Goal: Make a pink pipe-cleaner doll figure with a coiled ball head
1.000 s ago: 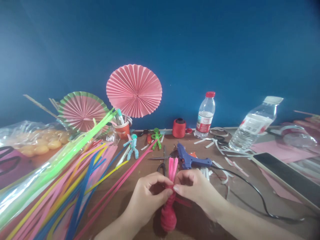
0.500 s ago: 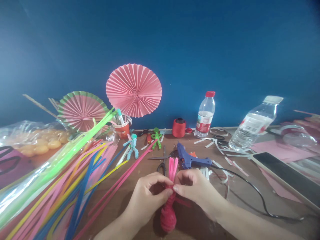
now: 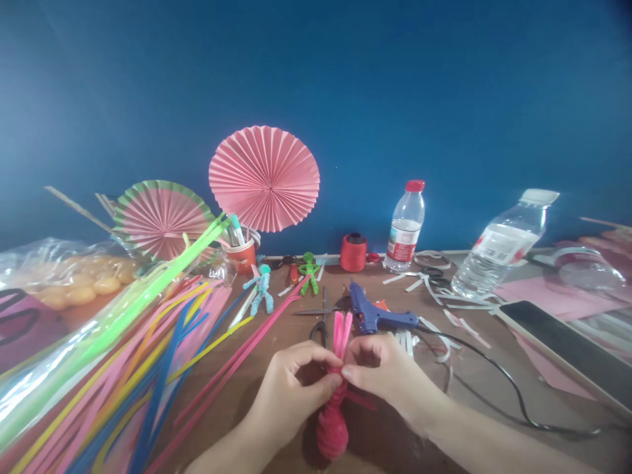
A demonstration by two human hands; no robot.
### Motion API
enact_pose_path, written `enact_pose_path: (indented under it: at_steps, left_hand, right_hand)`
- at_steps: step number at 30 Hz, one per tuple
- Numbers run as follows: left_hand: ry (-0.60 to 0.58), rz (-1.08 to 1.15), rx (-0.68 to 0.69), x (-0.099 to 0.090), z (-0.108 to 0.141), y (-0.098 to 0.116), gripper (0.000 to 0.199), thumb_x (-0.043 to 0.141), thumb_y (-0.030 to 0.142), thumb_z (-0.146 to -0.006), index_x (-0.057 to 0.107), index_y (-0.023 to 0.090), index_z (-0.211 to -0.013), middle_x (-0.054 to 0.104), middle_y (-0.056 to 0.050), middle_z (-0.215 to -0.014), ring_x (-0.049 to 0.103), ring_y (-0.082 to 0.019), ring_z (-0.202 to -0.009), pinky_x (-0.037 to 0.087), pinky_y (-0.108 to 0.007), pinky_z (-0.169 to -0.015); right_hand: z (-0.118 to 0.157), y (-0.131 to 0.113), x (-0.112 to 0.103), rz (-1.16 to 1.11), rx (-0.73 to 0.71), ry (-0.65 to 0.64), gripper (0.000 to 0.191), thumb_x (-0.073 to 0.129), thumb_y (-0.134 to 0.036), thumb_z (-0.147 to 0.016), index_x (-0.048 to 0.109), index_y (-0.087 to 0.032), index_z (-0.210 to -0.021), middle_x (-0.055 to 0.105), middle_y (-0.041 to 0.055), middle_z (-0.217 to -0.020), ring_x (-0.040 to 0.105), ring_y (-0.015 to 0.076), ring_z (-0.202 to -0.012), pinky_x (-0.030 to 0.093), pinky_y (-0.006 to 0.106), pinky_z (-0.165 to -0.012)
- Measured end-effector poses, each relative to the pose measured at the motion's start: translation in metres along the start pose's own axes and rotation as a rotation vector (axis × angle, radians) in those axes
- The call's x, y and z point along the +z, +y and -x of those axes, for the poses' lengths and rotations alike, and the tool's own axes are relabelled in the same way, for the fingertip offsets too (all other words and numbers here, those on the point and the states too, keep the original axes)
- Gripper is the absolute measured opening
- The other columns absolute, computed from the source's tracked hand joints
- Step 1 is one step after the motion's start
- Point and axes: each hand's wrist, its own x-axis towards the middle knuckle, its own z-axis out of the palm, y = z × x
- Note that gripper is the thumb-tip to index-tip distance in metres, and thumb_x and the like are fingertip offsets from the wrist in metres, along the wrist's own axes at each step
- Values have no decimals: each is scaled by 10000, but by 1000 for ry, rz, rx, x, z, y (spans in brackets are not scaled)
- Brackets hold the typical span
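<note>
A pink pipe-cleaner figure (image 3: 332, 431) is held low over the brown table, its round wound end toward me and several straight stems pointing away. My left hand (image 3: 296, 382) pinches its middle between thumb and forefinger. From the other side, my right hand (image 3: 382, 368) pinches the same spot, the fingertips of both hands nearly touching. Part of the wound middle is hidden behind the fingers. Just beyond the stems lie scissors (image 3: 320, 329) and a blue glue gun (image 3: 378, 313). A light-blue pipe-cleaner figure (image 3: 261, 289) and a green one (image 3: 309, 271) stand farther back.
Loose coloured pipe cleaners (image 3: 162, 368) cover the left side. Two folded paper fans (image 3: 264, 178) stand behind, near an orange cup (image 3: 241, 255). At the right are two water bottles (image 3: 405, 227), a phone (image 3: 567, 349), paper strips and the gun's black cord (image 3: 513, 382). A red thread spool (image 3: 353, 253) stands by the wall.
Almost nothing differs. Both hands keep their pinch on the pink figure in the same place, with at most a very slight shift of the fingers.
</note>
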Motion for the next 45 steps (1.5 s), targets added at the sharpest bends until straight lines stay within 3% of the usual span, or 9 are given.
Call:
enact_pose_path:
  at_steps: [34, 45]
  left_hand:
    - [-23, -75, 7, 1, 0, -1, 89, 621, 121, -667, 679, 170, -713, 649, -11, -681, 590, -141, -643, 448, -223, -608]
    - [-49, -143, -7, -1, 2, 11, 98, 612, 126, -664, 683, 173, -713, 650, -20, -690, 596, -161, -664, 443, -243, -610]
  right_hand:
    - [-1, 0, 5, 84, 28, 80, 94, 560, -171, -630, 522, -146, -549, 445, -53, -480, 395, 72, -459, 290, 186, -429]
    - [-2, 0, 5, 133, 33, 89, 102, 548, -172, -614, 498, -161, -526, 446, -50, -470, 406, 76, -454, 295, 185, -426]
